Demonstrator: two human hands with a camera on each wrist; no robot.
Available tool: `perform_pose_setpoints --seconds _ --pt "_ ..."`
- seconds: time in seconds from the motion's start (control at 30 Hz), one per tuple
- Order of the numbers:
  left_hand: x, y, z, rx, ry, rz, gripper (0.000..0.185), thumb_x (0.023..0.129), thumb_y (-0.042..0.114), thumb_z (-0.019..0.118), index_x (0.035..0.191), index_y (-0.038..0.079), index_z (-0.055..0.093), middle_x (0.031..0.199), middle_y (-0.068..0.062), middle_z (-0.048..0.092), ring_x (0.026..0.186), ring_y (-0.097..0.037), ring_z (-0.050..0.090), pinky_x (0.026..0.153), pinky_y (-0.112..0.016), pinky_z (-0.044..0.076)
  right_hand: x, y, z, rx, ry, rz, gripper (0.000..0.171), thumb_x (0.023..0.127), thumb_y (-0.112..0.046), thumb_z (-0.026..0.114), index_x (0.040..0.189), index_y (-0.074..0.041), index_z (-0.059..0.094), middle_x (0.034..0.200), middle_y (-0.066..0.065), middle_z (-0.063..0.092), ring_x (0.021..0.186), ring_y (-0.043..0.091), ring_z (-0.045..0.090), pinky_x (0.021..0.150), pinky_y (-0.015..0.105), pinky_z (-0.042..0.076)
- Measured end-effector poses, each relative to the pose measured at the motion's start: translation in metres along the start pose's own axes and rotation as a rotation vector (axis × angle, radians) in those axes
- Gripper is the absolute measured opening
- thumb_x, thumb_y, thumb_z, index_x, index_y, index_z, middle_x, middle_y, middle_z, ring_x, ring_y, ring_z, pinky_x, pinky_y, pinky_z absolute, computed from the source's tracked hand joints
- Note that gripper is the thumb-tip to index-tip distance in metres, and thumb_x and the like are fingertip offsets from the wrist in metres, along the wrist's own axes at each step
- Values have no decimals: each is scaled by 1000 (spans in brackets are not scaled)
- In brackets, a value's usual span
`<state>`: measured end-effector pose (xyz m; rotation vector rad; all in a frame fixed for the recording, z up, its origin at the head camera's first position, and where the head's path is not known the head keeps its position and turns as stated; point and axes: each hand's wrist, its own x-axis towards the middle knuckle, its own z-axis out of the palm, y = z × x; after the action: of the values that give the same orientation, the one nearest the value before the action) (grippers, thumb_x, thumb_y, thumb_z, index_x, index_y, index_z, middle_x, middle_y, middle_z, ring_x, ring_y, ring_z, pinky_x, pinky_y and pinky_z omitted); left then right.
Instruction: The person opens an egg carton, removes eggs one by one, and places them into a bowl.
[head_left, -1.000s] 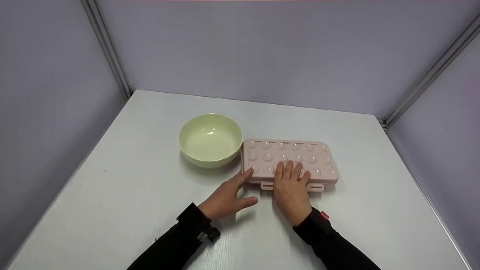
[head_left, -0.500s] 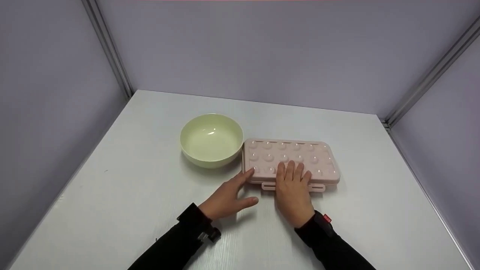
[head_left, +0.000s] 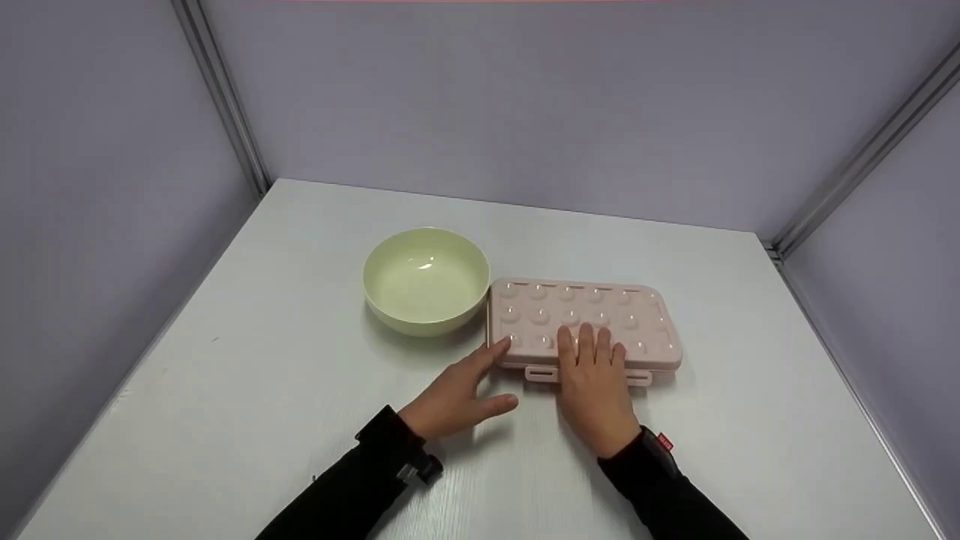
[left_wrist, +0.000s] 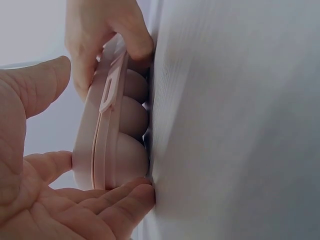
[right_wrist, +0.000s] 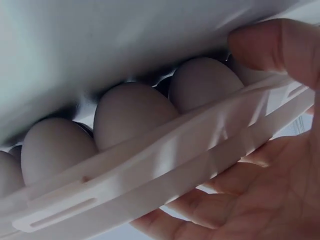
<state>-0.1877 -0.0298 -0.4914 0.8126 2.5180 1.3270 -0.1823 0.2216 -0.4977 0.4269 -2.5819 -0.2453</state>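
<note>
A closed pink egg box point(head_left: 521, 328) with rows of domed bumps on its lid lies flat on the table. Along its front edge runs a clasp strip point(head_left: 541, 373). My right hand point(head_left: 598, 397) grips that edge, fingers over the lid and thumb against the rounded lower cups point(right_wrist: 135, 112), as the right wrist view shows. At the front left corner my left hand point(head_left: 450, 401) touches the box with extended fingers, its thumb standing apart. The left wrist view shows the left fingertips point(left_wrist: 142, 195) against the box's end and low side.
A pale green bowl point(head_left: 426, 281) stands just left of the box, close to its back left corner. White table point(head_left: 247, 397) extends around both things. Grey panels point(head_left: 510, 105) close off the back and sides.
My right hand has shifted slightly to the right and turned a little at the box's front edge. The left hand keeps its place. The head view has drifted slightly.
</note>
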Motion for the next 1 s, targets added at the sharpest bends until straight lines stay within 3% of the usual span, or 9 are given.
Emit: perform_pose_setpoints --seconds 0.13,0.27,0.37,0.57,0.67,0.87,1.0 --pt "0 0 1 -14 9 -31 96 98 46 75 172 17 21 177 -7 28 165 -25 27 133 -49 27 -2 6 4 58 83 0 57 89 -7 72 144 -1 58 136 32 64 126 54 63 101 65 53" --pt "0 -1 1 -66 29 -50 109 99 41 77 172 6 4 176 -15 27 159 -29 38 132 -47 31 -4 13 3 93 148 12 63 82 0 76 142 1 59 136 29 65 126 51 63 104 65 52" --pt "0 -1 1 -87 36 -36 112 99 40 76 171 5 -2 175 -18 28 154 -33 47 129 -47 35 -5 17 -2 80 182 21 66 79 3 78 142 3 59 137 29 65 127 51 62 106 66 50" --pt "1 -1 -1 -61 35 -11 101 99 39 76 173 19 11 178 -2 24 162 -22 34 132 -45 32 -6 33 -14 109 152 84 76 74 4 81 146 5 54 140 31 64 132 53 59 111 69 46" --pt "1 -2 -2 -81 28 -11 96 99 38 76 173 20 16 179 1 24 164 -19 28 132 -44 30 -9 48 -18 133 138 132 79 74 3 81 147 7 52 141 32 63 133 55 57 112 71 44" --pt "1 -4 -4 -129 62 -26 84 104 31 69 171 12 21 166 -13 48 148 -33 54 122 -51 45 -20 84 -25 202 160 232 76 76 3 82 146 9 52 142 37 60 133 60 54 109 74 44" --pt "8 -4 -10 -185 100 -54 64 109 21 60 166 9 34 152 -18 61 132 -35 66 107 -50 56 -27 102 -25 250 190 288 68 82 5 82 144 11 54 138 39 61 123 60 62 98 70 53"
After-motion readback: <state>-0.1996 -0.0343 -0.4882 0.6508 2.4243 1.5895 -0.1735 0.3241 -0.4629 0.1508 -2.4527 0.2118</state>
